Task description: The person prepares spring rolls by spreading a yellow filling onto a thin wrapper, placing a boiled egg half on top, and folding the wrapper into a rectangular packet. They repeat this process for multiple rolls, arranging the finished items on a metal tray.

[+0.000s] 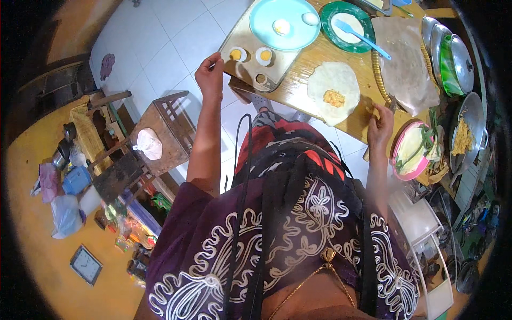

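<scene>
My left hand is raised at the left edge of a pale cutting board, thumb and fingers pinched together. Whether something thin sits in the pinch cannot be made out. Two egg halves with yolks facing up lie on the board close by. A turquoise plate overlaps the board's far end, bearing a whole peeled egg and an egg piece. My right hand hovers near the table's front edge, fingers loosely curled and apart. Left of it lies a flat dough sheet with orange-yellow filling.
A green plate holds a round wrapper and a blue brush. Brown paper covers a woven tray. At right stand a pink plate of wrappers, a wok with filling, and metal lids. A wooden stool is at left.
</scene>
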The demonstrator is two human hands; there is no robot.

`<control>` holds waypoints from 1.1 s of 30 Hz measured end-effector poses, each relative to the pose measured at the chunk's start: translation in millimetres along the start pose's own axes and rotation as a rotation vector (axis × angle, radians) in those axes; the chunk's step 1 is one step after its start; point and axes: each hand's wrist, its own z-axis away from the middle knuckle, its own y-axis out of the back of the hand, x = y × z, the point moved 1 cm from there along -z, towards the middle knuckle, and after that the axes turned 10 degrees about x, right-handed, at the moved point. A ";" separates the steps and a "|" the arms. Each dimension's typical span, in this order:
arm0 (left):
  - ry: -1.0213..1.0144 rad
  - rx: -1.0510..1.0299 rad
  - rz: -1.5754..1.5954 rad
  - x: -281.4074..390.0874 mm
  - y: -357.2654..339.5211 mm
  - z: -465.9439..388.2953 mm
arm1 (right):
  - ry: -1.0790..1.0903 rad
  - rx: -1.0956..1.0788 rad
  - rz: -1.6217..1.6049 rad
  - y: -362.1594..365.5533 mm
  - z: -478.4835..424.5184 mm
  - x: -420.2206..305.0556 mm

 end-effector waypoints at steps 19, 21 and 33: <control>-0.014 -0.212 -0.186 -12.0 -39.6 -27.5 | -0.168 0.140 0.200 4.3 78.2 24.0; 0.056 -0.249 -0.139 2.1 -42.2 -21.3 | -0.181 0.131 0.047 -0.9 73.4 3.3; 0.249 -0.280 -0.008 -12.3 -17.8 -16.9 | -0.538 -0.794 -0.720 -59.8 21.6 -155.5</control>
